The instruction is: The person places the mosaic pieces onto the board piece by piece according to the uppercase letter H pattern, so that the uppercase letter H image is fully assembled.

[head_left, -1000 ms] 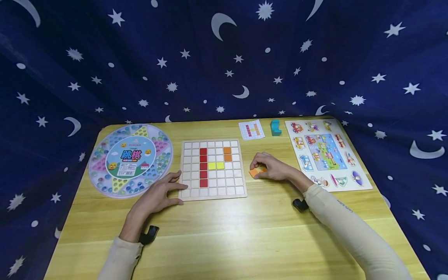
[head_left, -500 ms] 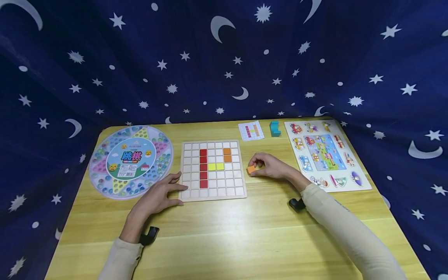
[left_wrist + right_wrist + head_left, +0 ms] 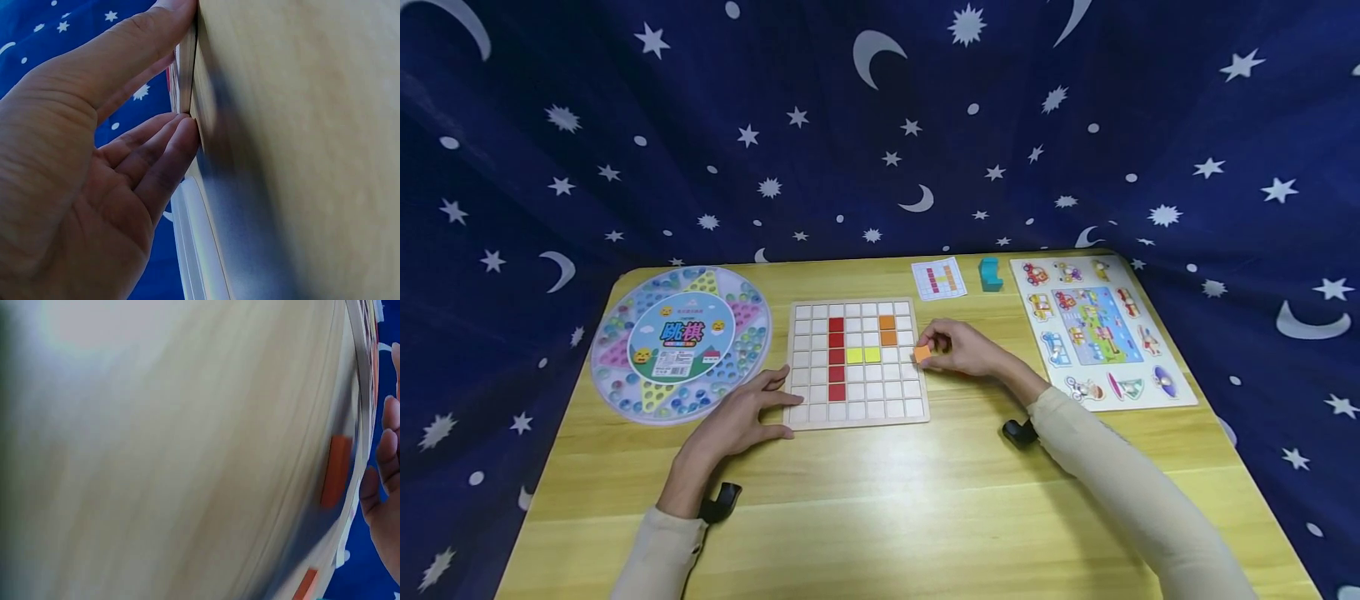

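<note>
On the table, a square wooden grid board point(image 3: 857, 428) bears a column of red tiles point(image 3: 837, 357), a pair of yellow tiles point(image 3: 862, 355) and two orange tiles point(image 3: 887, 330) at its upper right. My left hand point(image 3: 733, 425) rests against the board's left edge, fingers extended, one of them over the rim. Between thumb and fingers my right hand point(image 3: 962, 348) pinches an orange square tile point(image 3: 922, 354) at the board's right edge. Below that hand, the right wrist view shows one loose orange tile point(image 3: 336, 472) on the table and part of another orange tile point(image 3: 305, 586).
Behind the board lie a printed pattern card point(image 3: 939, 279) and a teal block point(image 3: 990, 275). A round Chinese checkers set point(image 3: 681, 343) sits on the left. To the right lies a picture peg puzzle point(image 3: 1101, 329). A dark star-patterned cloth point(image 3: 820, 125) hangs behind the table.
My right hand has moved left from the loose orange tiles to the board's right edge, carrying one orange tile. The left hand stays at the left edge.
</note>
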Motion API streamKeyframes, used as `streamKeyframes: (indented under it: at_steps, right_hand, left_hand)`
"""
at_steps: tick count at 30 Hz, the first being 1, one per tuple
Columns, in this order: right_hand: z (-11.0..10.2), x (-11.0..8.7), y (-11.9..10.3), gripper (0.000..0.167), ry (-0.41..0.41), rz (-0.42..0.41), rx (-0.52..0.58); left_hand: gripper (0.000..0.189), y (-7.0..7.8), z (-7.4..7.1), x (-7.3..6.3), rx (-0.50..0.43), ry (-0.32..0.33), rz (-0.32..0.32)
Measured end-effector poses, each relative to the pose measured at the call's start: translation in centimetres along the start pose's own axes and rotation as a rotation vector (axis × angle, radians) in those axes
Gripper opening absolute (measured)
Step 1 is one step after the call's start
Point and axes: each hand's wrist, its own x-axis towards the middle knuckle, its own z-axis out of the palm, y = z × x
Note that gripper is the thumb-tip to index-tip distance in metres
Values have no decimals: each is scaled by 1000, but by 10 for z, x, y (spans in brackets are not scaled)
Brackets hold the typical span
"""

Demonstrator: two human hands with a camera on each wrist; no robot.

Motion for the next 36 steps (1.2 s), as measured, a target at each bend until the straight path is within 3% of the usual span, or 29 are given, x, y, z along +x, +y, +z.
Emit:
streamKeyframes:
  at_steps: [11,17,36]
  right_hand:
    - [22,18,-8,26,25,4,23]
    - [32,25,-10,28,45,34,-27]
    - [37,32,-15,27,74,60,-133]
  left_hand:
    - [48,0,1,0,4,-10,-7]
    - [48,2,2,0,2,2,2]
    - [48,1,-1,0,8,-1,7]
